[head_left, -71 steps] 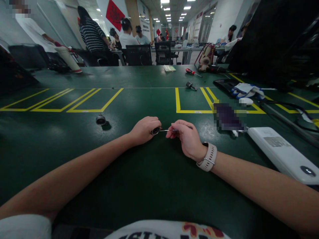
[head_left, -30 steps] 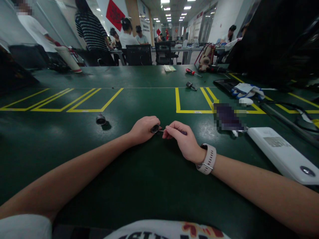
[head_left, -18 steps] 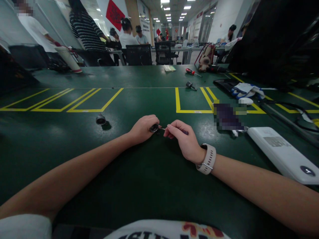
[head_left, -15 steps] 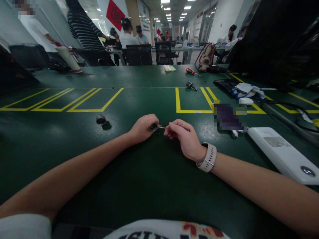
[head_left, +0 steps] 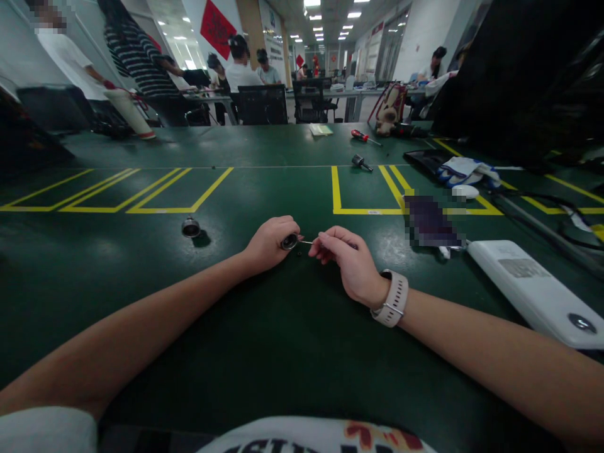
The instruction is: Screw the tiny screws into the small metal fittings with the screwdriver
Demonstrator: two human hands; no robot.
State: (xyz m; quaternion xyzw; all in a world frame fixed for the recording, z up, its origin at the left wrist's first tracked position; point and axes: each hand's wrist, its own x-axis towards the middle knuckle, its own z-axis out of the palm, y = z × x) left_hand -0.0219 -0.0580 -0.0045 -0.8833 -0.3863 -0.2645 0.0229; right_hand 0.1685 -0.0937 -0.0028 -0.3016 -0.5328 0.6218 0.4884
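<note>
My left hand (head_left: pixel 271 244) is closed around a dark round metal part (head_left: pixel 289 241) whose hollow end faces me. Between the thumb and fingers of my right hand (head_left: pixel 346 258) is a thin tool, probably a screwdriver; its slim metal shaft (head_left: pixel 306 242) points left and meets the side of the metal part. Most of its handle is hidden in my fingers. A tiny dark piece (head_left: pixel 299 253) lies on the table just below the shaft. Left of my hands, a dark cup-shaped metal part (head_left: pixel 190 228) rests on the green table (head_left: pixel 264 352).
Farther back lie a dark metal part with a shaft (head_left: pixel 361 163) and a red-handled screwdriver (head_left: pixel 361 135). To my right are a phone (head_left: pixel 431 220), a white power bank (head_left: pixel 533 289), cables and a white-blue cloth (head_left: pixel 467 172). Several people sit or stand beyond the table.
Both hands keep their grip and place, with hardly any movement. In the background, a person in a striped top has shifted left.
</note>
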